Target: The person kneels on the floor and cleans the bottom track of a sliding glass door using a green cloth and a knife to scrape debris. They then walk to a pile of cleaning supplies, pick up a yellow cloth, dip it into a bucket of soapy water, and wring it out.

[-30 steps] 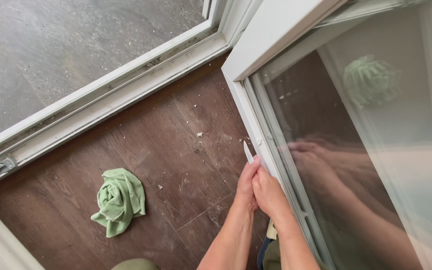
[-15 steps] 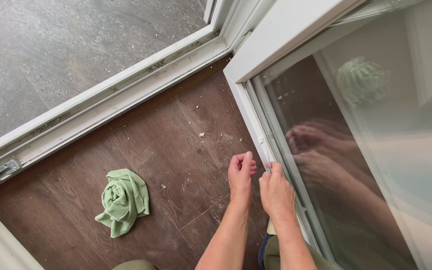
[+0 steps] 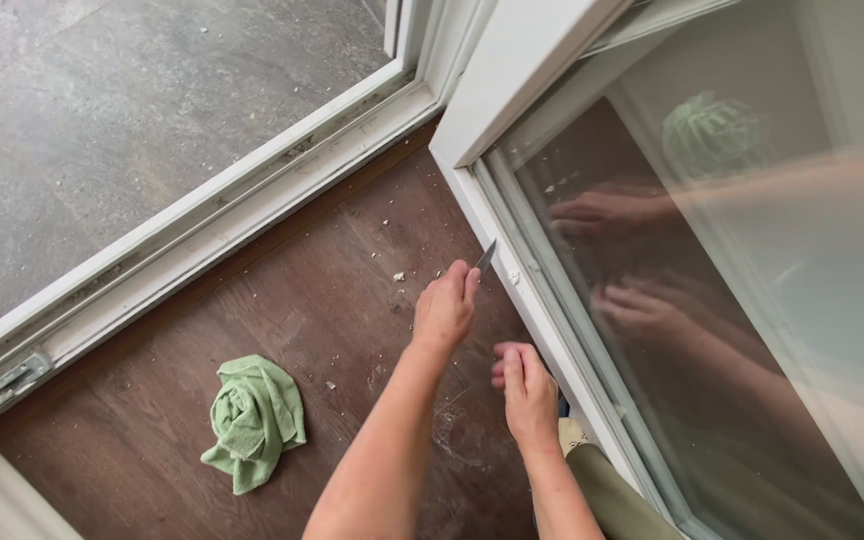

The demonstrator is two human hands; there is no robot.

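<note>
My left hand (image 3: 444, 306) is shut on a small scraper blade (image 3: 487, 253), whose tip points at the lower white frame (image 3: 497, 232) of the open glass door. My right hand (image 3: 524, 385) hovers just below and to the right, near the same frame edge, with fingers curled and nothing seen in it. The glass pane (image 3: 712, 300) mirrors both hands and the cloth.
A crumpled green cloth (image 3: 255, 418) lies on the dark wooden floor (image 3: 332, 300), which is scattered with small white crumbs (image 3: 398, 276). The white door sill and track (image 3: 222, 200) run diagonally, with a grey stone floor (image 3: 102, 110) beyond. My knee (image 3: 612, 500) is at the bottom.
My left hand has moved up and away from my right, reaching toward the frame with the blade. My right hand has dropped lower, off the frame.
</note>
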